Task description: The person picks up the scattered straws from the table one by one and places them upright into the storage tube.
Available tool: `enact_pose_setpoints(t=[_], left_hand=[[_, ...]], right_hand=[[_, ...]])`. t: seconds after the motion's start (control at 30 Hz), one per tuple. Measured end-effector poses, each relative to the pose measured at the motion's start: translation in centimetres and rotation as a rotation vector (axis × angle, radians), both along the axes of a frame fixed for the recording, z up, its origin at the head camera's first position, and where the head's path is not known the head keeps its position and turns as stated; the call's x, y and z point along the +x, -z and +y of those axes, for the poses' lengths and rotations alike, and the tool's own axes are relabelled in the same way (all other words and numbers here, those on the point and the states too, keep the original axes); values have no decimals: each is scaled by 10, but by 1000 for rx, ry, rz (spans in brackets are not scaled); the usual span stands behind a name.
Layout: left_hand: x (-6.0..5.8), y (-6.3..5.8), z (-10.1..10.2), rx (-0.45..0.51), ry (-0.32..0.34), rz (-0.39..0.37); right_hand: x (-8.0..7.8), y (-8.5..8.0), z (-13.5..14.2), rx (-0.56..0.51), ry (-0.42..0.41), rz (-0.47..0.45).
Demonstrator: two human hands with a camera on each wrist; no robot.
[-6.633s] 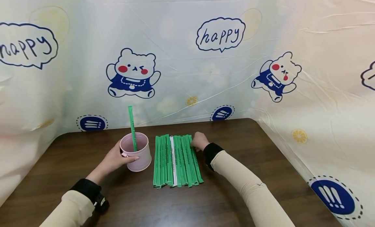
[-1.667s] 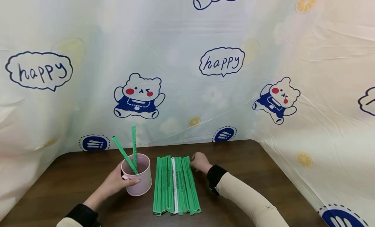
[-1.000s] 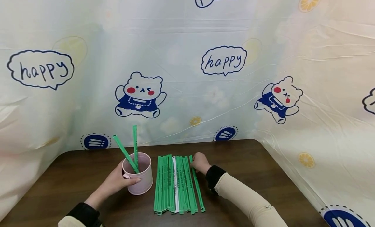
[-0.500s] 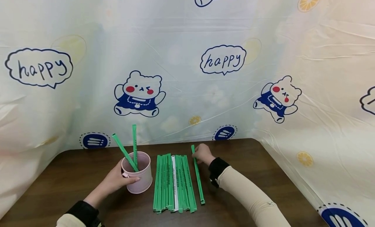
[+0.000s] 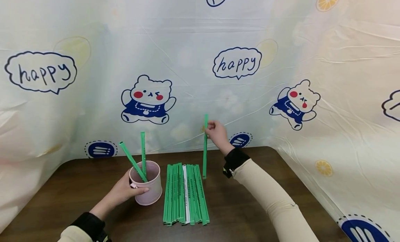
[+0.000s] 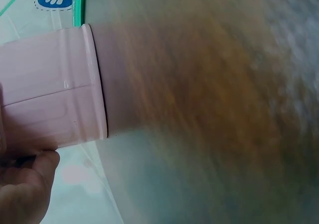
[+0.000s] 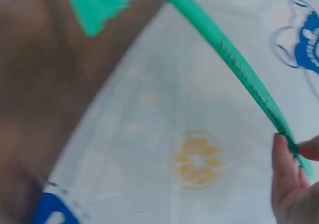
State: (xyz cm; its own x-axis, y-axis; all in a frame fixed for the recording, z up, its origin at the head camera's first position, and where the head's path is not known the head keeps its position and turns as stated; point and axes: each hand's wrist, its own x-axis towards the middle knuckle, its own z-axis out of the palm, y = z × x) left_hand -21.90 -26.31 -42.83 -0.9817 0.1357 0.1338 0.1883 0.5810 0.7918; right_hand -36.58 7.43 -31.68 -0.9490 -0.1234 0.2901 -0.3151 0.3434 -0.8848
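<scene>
In the head view my left hand [image 5: 121,191] grips a small pink bucket [image 5: 149,193] from its left side, thumb across the front. Two green wrapped straws [image 5: 131,159] lean in the bucket, one slanting left and one nearly upright. My right hand [image 5: 218,135] pinches another green wrapped straw [image 5: 205,155] near its top, and it hangs almost vertically above the table. Dark print along that straw [image 7: 239,69] shows in the right wrist view, with thumb and fingertips at one end. A row of green wrapped straws [image 5: 175,197] lies beside the bucket, a white one [image 5: 186,197] among them.
Everything stands on a dark wooden table [image 5: 250,200] with rounded far corners. Behind and beside it hangs a pale printed curtain [image 5: 193,61] with bears and "happy" bubbles. Much of the left wrist view is blurred.
My right hand has drawn a straw away from the row's right end and raised it off the table. A second straw has joined the one in the bucket since the earliest frame.
</scene>
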Motion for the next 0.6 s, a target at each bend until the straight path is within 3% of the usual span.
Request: enact_pose_setpoints(t=[0.17, 0.33, 0.6], left_hand=[[-1, 2, 1, 11, 5, 8], [-1, 2, 2, 24, 21, 13], [1, 0, 1, 31, 1, 5]], right_hand=[[5, -35, -22, -173, -40, 70], [16, -59, -51, -348, -70, 116], [36, -70, -99, -416, -148, 112]])
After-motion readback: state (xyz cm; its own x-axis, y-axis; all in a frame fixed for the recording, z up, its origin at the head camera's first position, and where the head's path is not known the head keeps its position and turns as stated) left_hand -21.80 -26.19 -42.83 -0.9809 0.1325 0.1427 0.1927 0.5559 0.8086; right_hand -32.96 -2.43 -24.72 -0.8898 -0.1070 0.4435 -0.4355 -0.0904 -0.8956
